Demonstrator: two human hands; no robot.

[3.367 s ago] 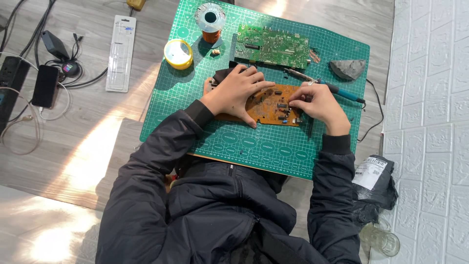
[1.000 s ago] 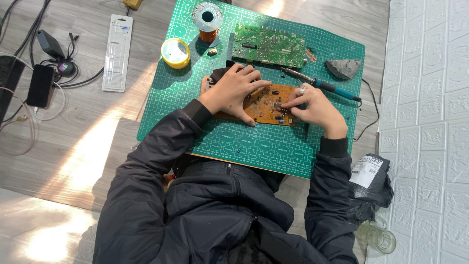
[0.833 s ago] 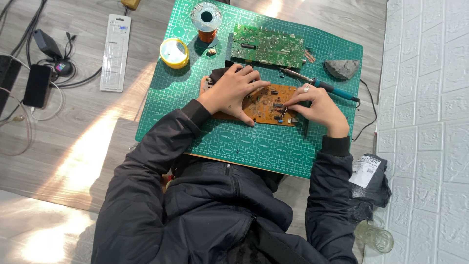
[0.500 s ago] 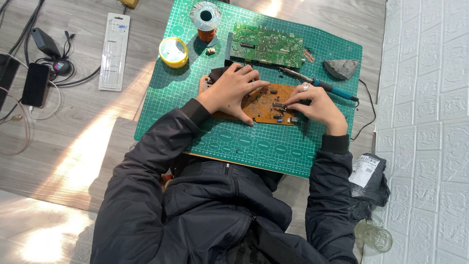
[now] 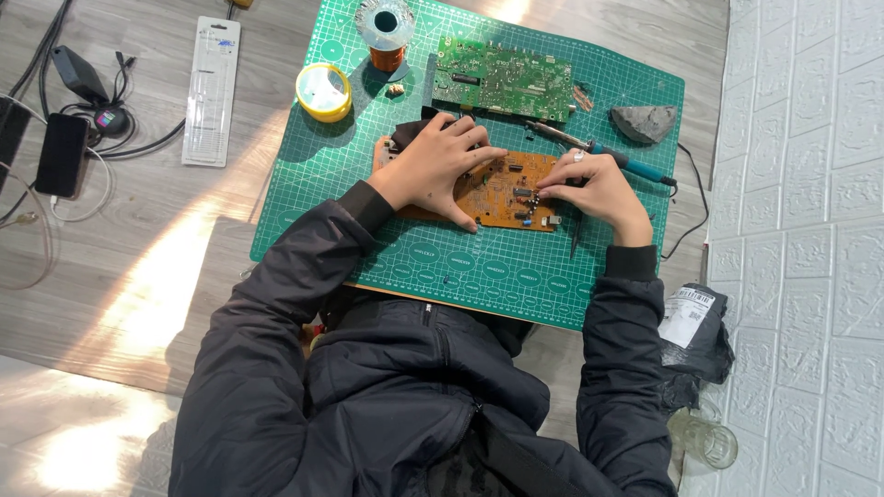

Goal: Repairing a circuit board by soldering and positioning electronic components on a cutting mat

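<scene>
Nearest the camera I've got the puffy black quilted jacket (image 5: 414, 387), matte fabric with a zip down the middle, both sleeves reaching out over a green cutting mat (image 5: 516, 267) with a printed grid and pale ovals along its near edge. On the mat sits an orange-brown circuit board (image 5: 502, 195), flat rectangle, its top dotted with small dark components. My left hand (image 5: 433, 170) lies spread palm down over the board's left half, fingers splayed and pressing it flat, not curled around anything. My right hand (image 5: 594, 189) sits at the board's right edge, fingertips pinched together right on the components there; I honestly can't tell if there's something tiny between them. So the board lies directly under the left hand and touches the right fingertips. Just beyond the right hand lies a soldering iron (image 5: 603, 152) with a teal handle, slanted across the mat, its cord trailing off the right edge. Past that sits a grey lumpy chunk (image 5: 643, 122), rough and stone-like. Farther up lies a green circuit board (image 5: 502, 80), bigger and densely packed. Left of it there's a round yellow tin (image 5: 323, 92), and at the far edge stands a spool of shiny wire (image 5: 386, 28) on a copper-coloured core. Off the mat, on the grey wood-grain floor (image 5: 138, 276), lies a long white blister pack (image 5: 212, 90), with a black phone (image 5: 62, 155) and cables beyond.
</scene>
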